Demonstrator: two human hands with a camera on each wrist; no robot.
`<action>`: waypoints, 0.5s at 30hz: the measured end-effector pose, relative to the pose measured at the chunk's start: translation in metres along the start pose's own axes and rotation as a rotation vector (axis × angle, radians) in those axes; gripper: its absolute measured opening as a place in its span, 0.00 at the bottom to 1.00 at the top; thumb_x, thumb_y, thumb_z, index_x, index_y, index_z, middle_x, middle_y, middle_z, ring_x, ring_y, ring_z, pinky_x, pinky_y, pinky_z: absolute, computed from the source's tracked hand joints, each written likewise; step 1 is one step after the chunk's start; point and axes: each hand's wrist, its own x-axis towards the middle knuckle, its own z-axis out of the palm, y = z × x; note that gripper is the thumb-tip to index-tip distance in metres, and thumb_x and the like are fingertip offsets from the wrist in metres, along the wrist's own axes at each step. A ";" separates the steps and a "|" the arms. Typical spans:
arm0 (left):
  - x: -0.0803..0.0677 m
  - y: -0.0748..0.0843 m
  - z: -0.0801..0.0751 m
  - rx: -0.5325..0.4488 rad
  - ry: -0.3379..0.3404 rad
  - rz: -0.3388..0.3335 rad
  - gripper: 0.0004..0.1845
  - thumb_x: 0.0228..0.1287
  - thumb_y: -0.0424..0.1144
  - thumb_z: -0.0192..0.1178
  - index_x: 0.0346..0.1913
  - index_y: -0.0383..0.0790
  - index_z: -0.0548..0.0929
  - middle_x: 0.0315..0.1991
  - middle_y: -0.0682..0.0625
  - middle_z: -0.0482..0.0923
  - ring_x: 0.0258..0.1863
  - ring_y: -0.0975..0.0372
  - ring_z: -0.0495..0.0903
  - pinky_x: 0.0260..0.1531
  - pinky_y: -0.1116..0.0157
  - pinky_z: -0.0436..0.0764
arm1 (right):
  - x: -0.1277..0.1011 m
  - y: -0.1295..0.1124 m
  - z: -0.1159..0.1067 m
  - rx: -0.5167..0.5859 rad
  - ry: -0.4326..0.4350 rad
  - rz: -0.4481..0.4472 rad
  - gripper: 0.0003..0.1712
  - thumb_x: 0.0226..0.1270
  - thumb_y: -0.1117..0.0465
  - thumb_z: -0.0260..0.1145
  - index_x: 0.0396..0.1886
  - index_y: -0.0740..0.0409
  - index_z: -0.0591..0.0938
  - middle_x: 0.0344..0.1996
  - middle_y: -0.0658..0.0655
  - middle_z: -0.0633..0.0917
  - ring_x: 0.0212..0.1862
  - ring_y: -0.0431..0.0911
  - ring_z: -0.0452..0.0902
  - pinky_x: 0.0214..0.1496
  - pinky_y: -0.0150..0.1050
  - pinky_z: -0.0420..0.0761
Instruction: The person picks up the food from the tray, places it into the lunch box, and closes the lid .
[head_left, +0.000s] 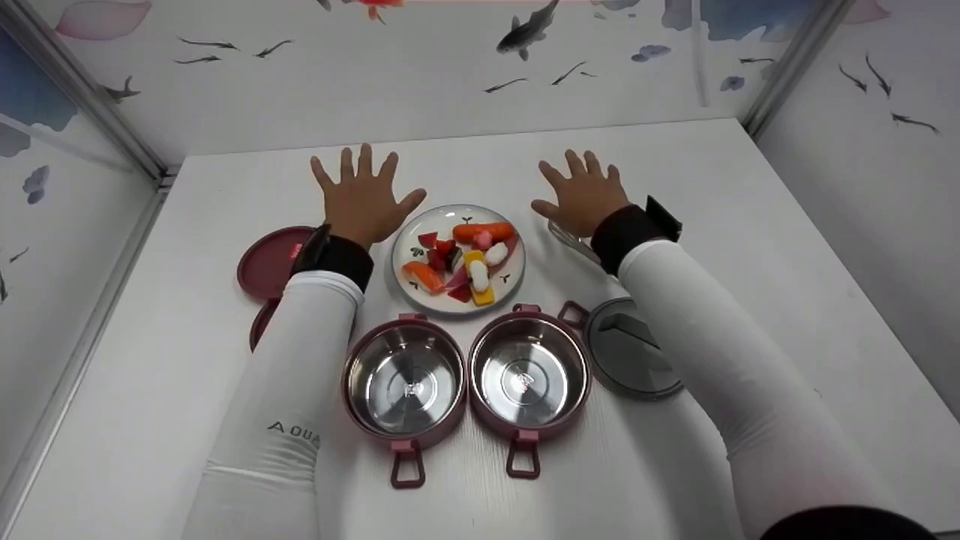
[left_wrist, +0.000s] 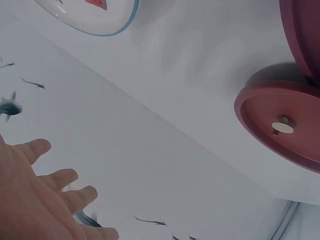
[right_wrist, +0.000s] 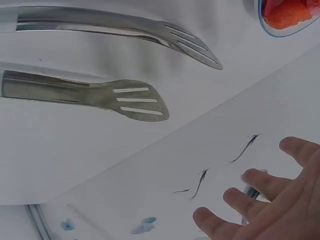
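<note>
My left hand (head_left: 364, 196) lies flat on the white table (head_left: 187, 390), fingers spread, just left of a round plate (head_left: 511, 279) of toy food: a carrot (head_left: 484, 231), sushi pieces and red wedges. My right hand (head_left: 583, 193) lies flat and spread to the plate's right, over metal tongs (head_left: 571, 241). The tongs' slotted tips (right_wrist: 132, 100) show in the right wrist view. Neither hand holds anything. Two open steel-lined pink containers (head_left: 405, 381) (head_left: 529, 375) sit side by side in front of the plate.
Two dark red lids (head_left: 268, 262) (left_wrist: 285, 125) lie left of my left forearm, one partly hidden. A grey lid (head_left: 628, 356) rests beside the right container. Fish-patterned walls (head_left: 450, 67) close in the table at the back and on both sides.
</note>
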 end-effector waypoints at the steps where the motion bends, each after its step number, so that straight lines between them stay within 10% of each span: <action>1: -0.001 -0.001 0.000 -0.007 -0.002 0.007 0.41 0.71 0.69 0.41 0.78 0.49 0.58 0.79 0.37 0.52 0.79 0.41 0.49 0.72 0.32 0.39 | -0.001 0.005 0.001 0.002 -0.008 0.006 0.41 0.78 0.37 0.47 0.81 0.48 0.50 0.79 0.69 0.50 0.79 0.68 0.42 0.75 0.69 0.50; 9: -0.026 -0.020 0.001 -0.175 -0.046 0.122 0.33 0.74 0.65 0.42 0.67 0.46 0.75 0.56 0.41 0.80 0.57 0.46 0.77 0.60 0.40 0.68 | -0.021 0.052 0.011 0.088 -0.126 0.056 0.45 0.76 0.36 0.48 0.81 0.53 0.48 0.73 0.77 0.58 0.72 0.74 0.54 0.66 0.71 0.65; 15: -0.069 -0.041 0.007 -0.406 -0.146 0.195 0.25 0.74 0.63 0.46 0.58 0.53 0.81 0.33 0.49 0.79 0.34 0.56 0.75 0.39 0.57 0.72 | -0.036 0.070 0.033 0.077 -0.218 0.043 0.53 0.72 0.34 0.55 0.80 0.61 0.47 0.68 0.81 0.64 0.66 0.75 0.66 0.60 0.66 0.73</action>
